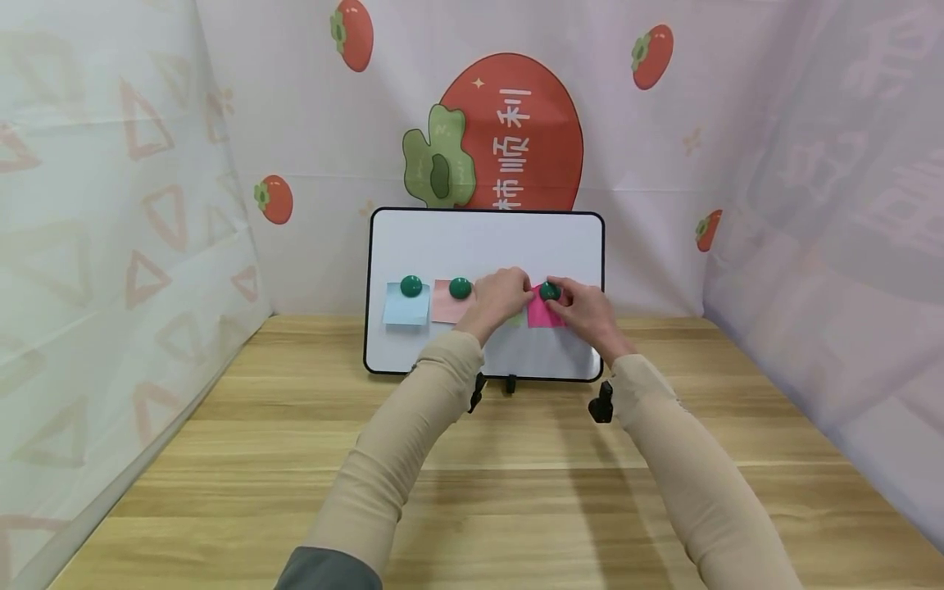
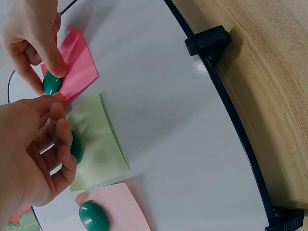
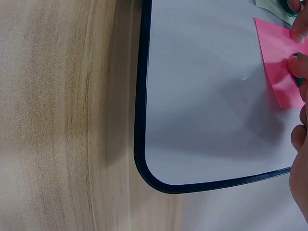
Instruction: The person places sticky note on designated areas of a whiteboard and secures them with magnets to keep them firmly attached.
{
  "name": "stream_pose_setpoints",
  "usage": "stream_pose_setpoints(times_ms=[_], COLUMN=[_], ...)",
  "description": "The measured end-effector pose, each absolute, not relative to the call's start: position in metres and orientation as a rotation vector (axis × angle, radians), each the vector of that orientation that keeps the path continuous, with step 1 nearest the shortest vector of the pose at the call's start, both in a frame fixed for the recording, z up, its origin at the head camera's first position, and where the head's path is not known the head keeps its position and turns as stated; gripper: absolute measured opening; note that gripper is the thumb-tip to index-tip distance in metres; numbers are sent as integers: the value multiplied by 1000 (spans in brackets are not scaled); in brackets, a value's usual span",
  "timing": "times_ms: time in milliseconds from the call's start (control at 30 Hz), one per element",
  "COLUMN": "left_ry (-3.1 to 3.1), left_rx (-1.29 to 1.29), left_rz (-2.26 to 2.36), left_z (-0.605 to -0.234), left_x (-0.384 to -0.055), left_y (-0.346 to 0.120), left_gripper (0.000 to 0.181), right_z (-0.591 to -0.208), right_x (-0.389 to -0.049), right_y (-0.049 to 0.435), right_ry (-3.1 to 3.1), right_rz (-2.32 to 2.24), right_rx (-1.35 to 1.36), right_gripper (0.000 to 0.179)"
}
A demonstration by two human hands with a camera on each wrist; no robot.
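Note:
On a whiteboard (image 1: pixel 546 238) a bright pink sticky note (image 1: pixel 544 315) lies flat, a round green magnet (image 1: pixel 550 291) at its top. My right hand (image 1: pixel 587 314) pinches this magnet between thumb and fingers, against the note. My left hand (image 1: pixel 503 297) has its fingertips at the note's left edge and appears to pinch it there, its other fingers curled. Behind the left hand, a light green sticky note (image 2: pixel 98 144) carries its own green magnet (image 2: pixel 76 147), partly hidden by the fingers. In the right wrist view, the right hand (image 3: pixel 301 139) is cut off by the frame.
Further left on the board are a pale pink note (image 1: pixel 447 307) and a light blue note (image 1: pixel 406 310), each under a green magnet. The black-rimmed board stands on black feet (image 1: pixel 602 403) on a wooden table (image 1: pixel 509 508). A printed cloth (image 1: pixel 310 106) hangs behind.

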State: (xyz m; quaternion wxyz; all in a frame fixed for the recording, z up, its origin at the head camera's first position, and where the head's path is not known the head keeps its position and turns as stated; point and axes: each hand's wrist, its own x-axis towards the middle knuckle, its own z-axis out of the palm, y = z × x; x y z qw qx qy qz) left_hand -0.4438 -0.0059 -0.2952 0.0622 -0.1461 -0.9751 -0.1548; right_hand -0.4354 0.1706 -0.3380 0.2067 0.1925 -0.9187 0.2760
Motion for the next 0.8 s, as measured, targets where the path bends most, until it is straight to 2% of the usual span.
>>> stream_pose_setpoints(times_ms=[433, 667, 800], left_ry=[-2866, -2816, -2700], left_rx=[-465, -539, -612], left_rz=[-440, -494, -446], left_z=[-302, -304, -307], left_x=[-443, -441, -438], left_y=[-8, -12, -24], left_gripper=[20, 33, 33], right_z=[-342, -343, -345], right_x=[-432, -431, -427], right_y=[168, 168, 168], right_ry=[-2549, -2531, -2468], right_rz=[720, 710, 715], right_rx=[508, 502, 509], right_gripper=[47, 49, 50])
